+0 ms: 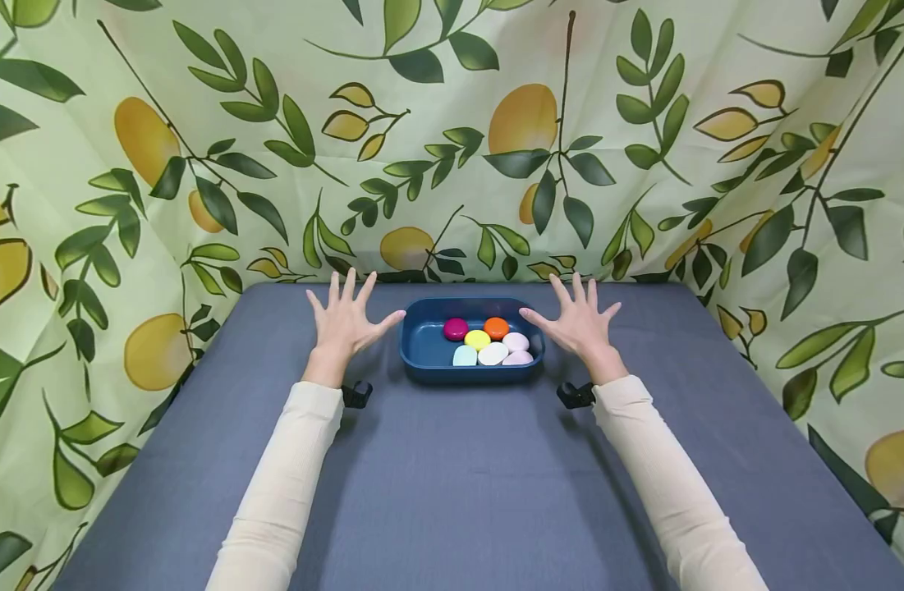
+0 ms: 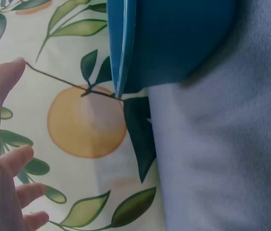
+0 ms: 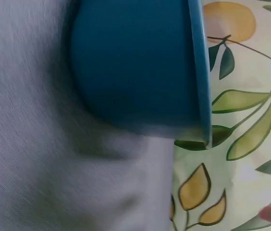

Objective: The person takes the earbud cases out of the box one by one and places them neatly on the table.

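A dark blue rectangular tub stands near the far edge of the table, with several smooth, rounded pieces in it. Among them are a magenta piece, an orange piece, a yellow piece, a pale mint piece and a white piece; pale pink ones lie at the right. My left hand is spread wide left of the tub, thumb pointing at its rim. On the other side my right hand is spread likewise, its thumb close to the rim. Neither hand holds anything.
A grey-blue cloth covers the table. Behind and at both sides hangs a curtain printed with leaves and fruit. A small black device sits at the left wrist and another at the right wrist.
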Motion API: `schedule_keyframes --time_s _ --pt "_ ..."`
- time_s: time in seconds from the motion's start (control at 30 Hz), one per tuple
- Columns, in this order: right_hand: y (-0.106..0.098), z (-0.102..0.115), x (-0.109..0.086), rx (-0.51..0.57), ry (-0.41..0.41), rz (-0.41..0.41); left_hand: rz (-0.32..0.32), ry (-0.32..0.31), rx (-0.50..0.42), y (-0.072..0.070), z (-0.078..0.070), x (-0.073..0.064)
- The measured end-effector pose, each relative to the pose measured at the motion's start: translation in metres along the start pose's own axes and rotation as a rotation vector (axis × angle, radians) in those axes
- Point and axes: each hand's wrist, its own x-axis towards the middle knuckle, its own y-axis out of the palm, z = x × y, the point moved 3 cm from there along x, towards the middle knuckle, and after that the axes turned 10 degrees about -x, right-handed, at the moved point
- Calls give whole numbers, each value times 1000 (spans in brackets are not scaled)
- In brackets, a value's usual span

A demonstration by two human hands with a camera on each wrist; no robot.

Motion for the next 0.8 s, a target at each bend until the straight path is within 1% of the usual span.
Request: schedule_keyframes --time_s 0.07,0.3,0.47,0.57,0.67,0.73,0.8 --pt "4 -1 -2 71 -6 28 -6 11 -11 1 -1 -1" --pt "26 -5 -11 428 -77 70 -44 76 -90 7 -7 -7" --pt "40 -7 -21 699 -51 98 -68 125 -154 12 -15 -14" --pt "50 -7 -27 861 -21 127 -79 167 -219 16 -18 -18" --pt "63 -6 -31 968 22 159 -63 208 -311 21 -22 -20" --pt "71 -5 -33 1023 45 167 -32 228 -385 25 -25 -22" --pt "78 -3 -35 1089 58 161 13 249 -466 30 -29 -23"
